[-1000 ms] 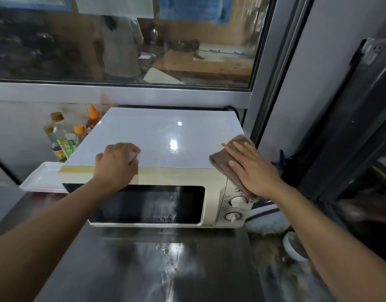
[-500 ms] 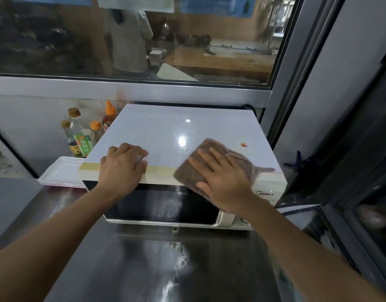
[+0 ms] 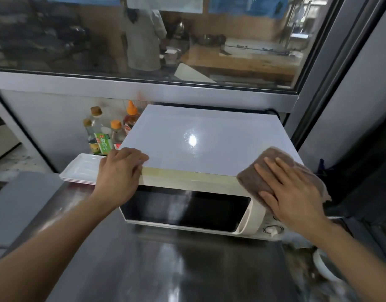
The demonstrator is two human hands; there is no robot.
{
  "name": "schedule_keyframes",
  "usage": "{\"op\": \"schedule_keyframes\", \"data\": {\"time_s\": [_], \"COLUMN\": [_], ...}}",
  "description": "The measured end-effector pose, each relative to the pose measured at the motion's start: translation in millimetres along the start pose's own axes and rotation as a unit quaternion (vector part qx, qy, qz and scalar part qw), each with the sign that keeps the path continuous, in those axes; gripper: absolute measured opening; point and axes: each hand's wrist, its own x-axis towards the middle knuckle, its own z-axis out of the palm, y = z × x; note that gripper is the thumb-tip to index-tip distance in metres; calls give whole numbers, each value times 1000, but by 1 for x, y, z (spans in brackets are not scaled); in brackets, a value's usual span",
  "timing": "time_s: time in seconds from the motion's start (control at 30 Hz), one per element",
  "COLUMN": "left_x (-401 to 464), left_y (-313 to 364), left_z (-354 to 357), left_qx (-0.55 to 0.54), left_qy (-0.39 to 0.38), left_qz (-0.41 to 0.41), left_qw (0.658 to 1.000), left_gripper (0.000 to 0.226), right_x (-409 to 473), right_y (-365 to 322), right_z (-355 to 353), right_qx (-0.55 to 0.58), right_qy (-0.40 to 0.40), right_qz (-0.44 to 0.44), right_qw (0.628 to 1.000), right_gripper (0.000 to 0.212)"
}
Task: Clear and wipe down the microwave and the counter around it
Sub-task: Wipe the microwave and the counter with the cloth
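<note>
Step in hand, as judged: wiping the top front right corner of the microwave. The unit sits on the steel counter, against the wall below the window, door closed.

Right hand: fingers straight and spread, palm down, pressing a brown cloth flat onto the corner. It holds nothing by curl or pinch. The cloth lies under the palm and fingers, showing ahead of the fingertips and to their left, and draping over the right-hand edge toward the control panel. One dial is visible just below the wrist.

Left hand: resting on the front left corner of the casing, fingers loosely bent over the top edge, bracing the unit. No object held.

Recommendation for doing the step well: keep the palm flat so the whole cloth bears on the surface; run overlapping passes from back to front; keep the brace on the opposite corner so the unit does not slide on the steel. Mind the dials when the cloth comes over the front face.

Outstanding, as judged: sauce bottles and a white tray stand just left of the unit; a white dish and some debris lie on the counter to the right
</note>
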Motion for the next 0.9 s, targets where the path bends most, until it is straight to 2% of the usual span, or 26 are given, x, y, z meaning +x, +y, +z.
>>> {"op": "schedule_keyframes", "data": {"time_s": [0.13,0.27,0.37,0.5,0.67,0.7,0.77,0.9], "left_x": [3,0,-4,-9,-14,-14,-13,-11], "left_y": [-2,-12,-17,-38,-60,-61,-62,-68], "left_z": [1,-3,-7,-17,-19,-19,-17,-23], "left_qx": [-14,-24,-74,-89,-122,-129,-148,-224], "left_qy": [1,-11,-22,13,10,11,16,14], "left_qz": [-6,28,30,21,-19,-22,-27,-65], "left_qw": [1000,999,997,996,992,991,989,972], "left_gripper": [29,30,34,32,32,33,35,39], "right_x": [28,67,85,82,48,45,48,75], "right_y": [-63,-149,-186,-167,-97,-93,-101,-157], "right_z": [4,4,1,-1,-6,-8,-7,0], "right_qx": [13,38,15,25,-20,-26,-21,19], "right_qy": [33,69,70,36,27,16,12,17], "right_qz": [-26,-66,-90,-149,-92,-81,-70,-83], "right_qw": [999,995,993,988,995,996,997,996], "right_gripper": [59,57,58,59,54,59,66,60]}}
